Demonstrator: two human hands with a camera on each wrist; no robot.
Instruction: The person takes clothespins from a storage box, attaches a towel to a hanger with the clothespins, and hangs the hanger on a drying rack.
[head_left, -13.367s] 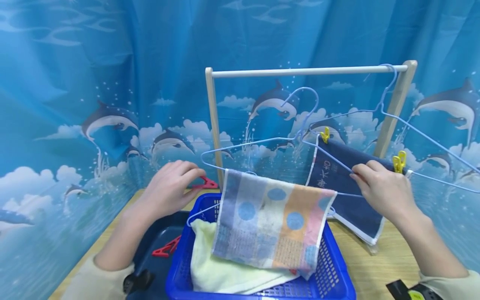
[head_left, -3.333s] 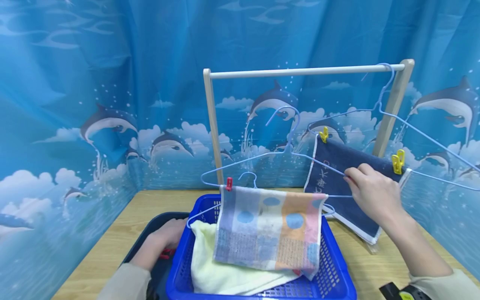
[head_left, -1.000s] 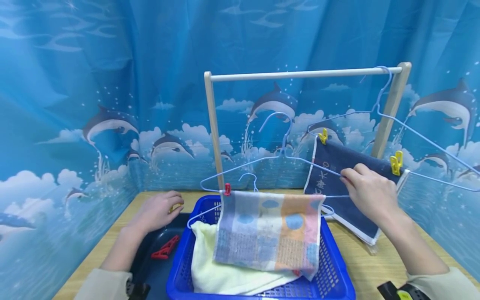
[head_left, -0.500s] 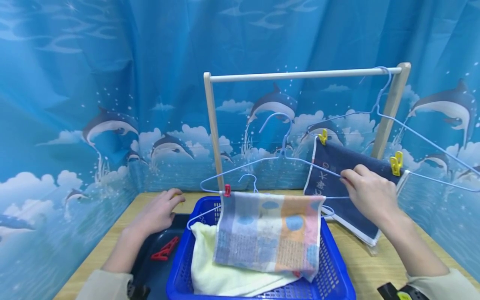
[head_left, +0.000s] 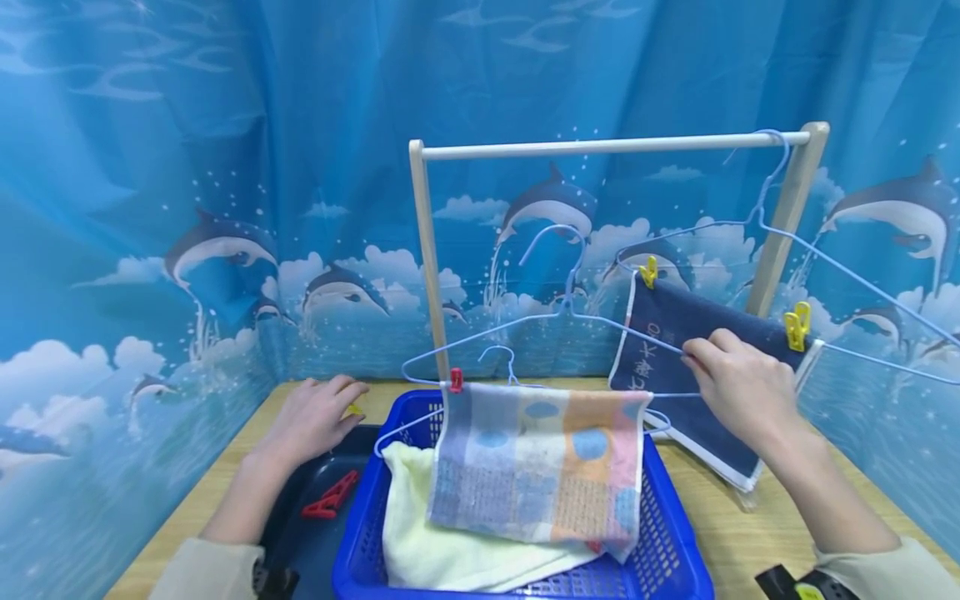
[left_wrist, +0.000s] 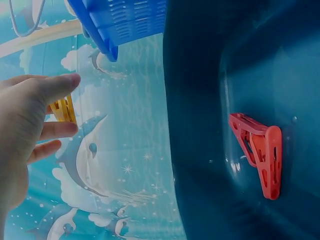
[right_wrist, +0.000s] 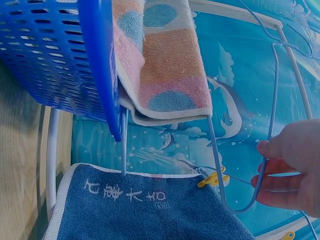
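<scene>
My right hand point(head_left: 738, 387) pinches the side wire of a light-blue hanger point(head_left: 495, 329). Over the hanger's lower bar drapes a patchwork towel point(head_left: 536, 467) with coloured stripes and blue dots. A red clothespin point(head_left: 456, 381) clips the towel's left top corner; its right top corner carries no clip. My left hand point(head_left: 311, 421), above the far end of a dark tray, holds a yellow clothespin point(left_wrist: 64, 109) between thumb and fingers. In the tray point(head_left: 288, 508) lies a red clothespin point(left_wrist: 260, 150), also visible in the left wrist view.
A blue basket point(head_left: 682, 533) with a pale yellow towel point(head_left: 442, 533) and another hanger point(head_left: 401, 429) stands under the patchwork towel. Behind is a rack point(head_left: 600, 148); on its right, a hanger point(head_left: 847, 258) bears a navy towel point(head_left: 675, 350) with two yellow clothespins point(head_left: 797, 325).
Since the oldest frame, a red clothespin has been put on the towel's left corner. My left hand went into the tray and came up with a yellow clothespin. The hanger sits lower.
</scene>
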